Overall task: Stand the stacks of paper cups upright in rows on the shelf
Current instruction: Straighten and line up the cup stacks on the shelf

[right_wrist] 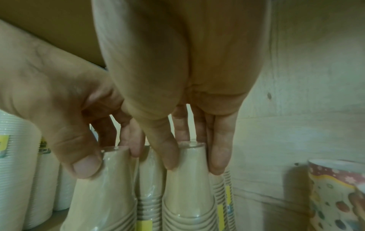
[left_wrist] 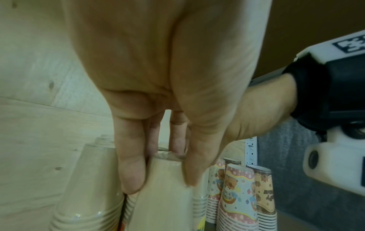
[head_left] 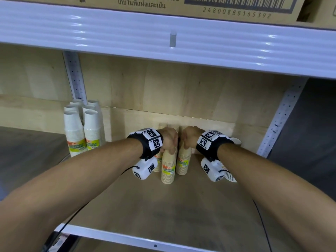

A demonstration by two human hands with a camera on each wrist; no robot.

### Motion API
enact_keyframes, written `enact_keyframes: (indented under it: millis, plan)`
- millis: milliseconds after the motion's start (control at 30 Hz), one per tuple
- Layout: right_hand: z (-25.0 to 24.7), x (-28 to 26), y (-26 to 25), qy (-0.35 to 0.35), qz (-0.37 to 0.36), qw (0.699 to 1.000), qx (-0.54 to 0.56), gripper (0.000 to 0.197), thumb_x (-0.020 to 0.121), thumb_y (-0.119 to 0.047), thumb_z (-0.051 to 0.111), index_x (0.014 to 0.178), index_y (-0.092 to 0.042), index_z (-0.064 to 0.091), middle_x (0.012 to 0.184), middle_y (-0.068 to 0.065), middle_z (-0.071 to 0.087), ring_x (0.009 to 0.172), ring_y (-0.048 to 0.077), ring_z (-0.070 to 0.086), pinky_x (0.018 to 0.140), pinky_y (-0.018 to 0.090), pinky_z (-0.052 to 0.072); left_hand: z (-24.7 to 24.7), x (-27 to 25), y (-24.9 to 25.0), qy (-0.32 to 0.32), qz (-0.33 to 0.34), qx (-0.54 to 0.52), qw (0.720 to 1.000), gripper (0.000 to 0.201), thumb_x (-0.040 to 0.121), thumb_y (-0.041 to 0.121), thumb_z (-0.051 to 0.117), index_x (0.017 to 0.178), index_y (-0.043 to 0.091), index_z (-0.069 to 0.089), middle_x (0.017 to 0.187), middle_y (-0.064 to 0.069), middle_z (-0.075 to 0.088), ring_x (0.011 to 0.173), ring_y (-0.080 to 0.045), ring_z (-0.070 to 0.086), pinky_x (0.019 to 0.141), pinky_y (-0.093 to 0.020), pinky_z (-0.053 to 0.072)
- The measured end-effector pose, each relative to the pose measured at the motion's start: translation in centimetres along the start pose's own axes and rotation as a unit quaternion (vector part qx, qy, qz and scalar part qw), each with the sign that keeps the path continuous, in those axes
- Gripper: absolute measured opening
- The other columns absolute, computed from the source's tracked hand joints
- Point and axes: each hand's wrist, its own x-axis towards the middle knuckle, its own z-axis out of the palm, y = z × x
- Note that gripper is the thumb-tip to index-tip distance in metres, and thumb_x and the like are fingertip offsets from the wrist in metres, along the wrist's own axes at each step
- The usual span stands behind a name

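1. Head view: looks forward and slightly down into the shelf [head_left: 163,200] bay from in front, at arm's length, taking in both forearms, the white cup stacks [head_left: 82,128] at left and the upper shelf edge.
2. Left wrist view: very near, looks along the left hand [left_wrist: 158,78] down at the tan cup stacks [left_wrist: 164,195]; patterned cup stacks [left_wrist: 237,195] lie to its right.
3. Right wrist view: equally near, along the right hand [right_wrist: 187,70].
4. Shared: all three views show the tan stacks; each wrist view also catches the opposite hand.
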Motion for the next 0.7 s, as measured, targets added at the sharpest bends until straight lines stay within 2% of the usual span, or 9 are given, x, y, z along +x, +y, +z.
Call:
enact_keyframes:
  millis: [133,233,300,400,433,500,533,600,700]
  plan:
    - [0.1,0.1,0.2,-0.009,-0.005,1.0,0.009,0.03,0.085,-0.011,0.068,0.115,-0.005,0.068,0.113,0.012,0.068,0.099,0.024,0.065,0.072,0.027,0.046,0.0,0.4,-0.4,-0.005,0.002,-0.002,1.0,0.031,0.08,0.012,0.076,0.109,0.011,0.067,0.112,-0.009,0.066,0.096,-0.027,0.068,0.072,-0.032,0.057]
    - [0.0,0.4,0.3,-0.015,-0.004,1.0,0.026,0.03,0.083,-0.012,0.069,0.112,-0.007,0.069,0.109,0.011,0.069,0.092,0.023,0.064,0.074,0.03,0.049,-0.1,0.6,-0.7,-0.012,0.003,-0.006,1.0,0.031,0.078,0.016,0.079,0.107,0.014,0.067,0.111,-0.009,0.068,0.096,-0.027,0.068,0.075,-0.034,0.059]
    - [-0.3,0.5,0.1,-0.014,-0.004,0.999,0.031,0.026,0.081,-0.016,0.071,0.106,-0.008,0.071,0.104,0.011,0.07,0.09,0.023,0.066,0.074,0.032,0.052,-0.3,0.5,-0.7,-0.013,0.006,-0.013,1.0,0.033,0.079,0.02,0.078,0.109,0.015,0.067,0.11,-0.005,0.066,0.09,-0.022,0.067,0.073,-0.032,0.058]
    - [-0.8,0.5,-0.3,0.007,0.001,0.999,0.045,0.013,0.082,-0.018,0.067,0.089,-0.008,0.07,0.088,0.008,0.068,0.078,0.022,0.065,0.059,0.029,0.048,-0.9,0.2,-0.7,-0.005,0.011,-0.008,1.0,0.036,0.081,0.027,0.077,0.114,0.018,0.066,0.1,0.001,0.062,0.073,-0.013,0.061,0.061,-0.023,0.053]
    - [-1.1,0.4,-0.4,0.014,0.009,0.999,0.047,0.008,0.081,-0.016,0.065,0.083,-0.009,0.068,0.081,0.006,0.065,0.071,0.021,0.061,0.053,0.025,0.043,-1.2,0.1,-0.8,-0.003,0.012,-0.005,1.0,0.036,0.08,0.029,0.078,0.113,0.02,0.065,0.099,0.001,0.062,0.072,-0.013,0.06,0.06,-0.023,0.052]
    - [-1.8,0.6,-0.6,0.025,0.011,0.999,0.047,0.006,0.075,-0.012,0.064,0.074,-0.006,0.066,0.073,0.006,0.062,0.062,0.019,0.057,0.049,0.021,0.037,-2.2,-0.1,-1.2,0.005,0.011,-0.001,1.0,0.034,0.078,0.031,0.078,0.109,0.023,0.065,0.099,-0.001,0.063,0.072,-0.015,0.059,0.063,-0.025,0.053]
    - [-2.2,0.7,-0.8,0.031,0.007,0.998,0.051,0.008,0.074,-0.014,0.065,0.074,-0.006,0.066,0.073,0.007,0.064,0.062,0.019,0.058,0.049,0.021,0.038,-2.8,-0.3,-1.4,0.011,0.009,0.0,1.0,0.032,0.078,0.032,0.078,0.106,0.022,0.066,0.1,-0.004,0.065,0.074,-0.016,0.059,0.067,-0.027,0.055]
    - [-3.3,0.7,-1.6,0.051,-0.003,0.997,0.063,0.015,0.079,-0.021,0.067,0.083,-0.006,0.068,0.083,0.008,0.067,0.074,0.021,0.065,0.051,0.021,0.04,-4.3,-0.9,-1.8,0.03,0.007,0.003,1.0,0.032,0.078,0.036,0.078,0.104,0.021,0.066,0.102,-0.005,0.066,0.078,-0.018,0.061,0.073,-0.031,0.057]
    - [-4.8,1.1,-3.3,0.08,-0.031,0.995,0.059,0.023,0.083,-0.025,0.064,0.092,-0.005,0.07,0.092,0.008,0.068,0.085,0.024,0.067,0.055,0.023,0.044,-6.9,-2.4,-2.5,0.074,0.006,0.021,0.997,0.032,0.079,0.04,0.076,0.104,0.023,0.066,0.107,-0.002,0.064,0.083,-0.018,0.062,0.07,-0.03,0.057]
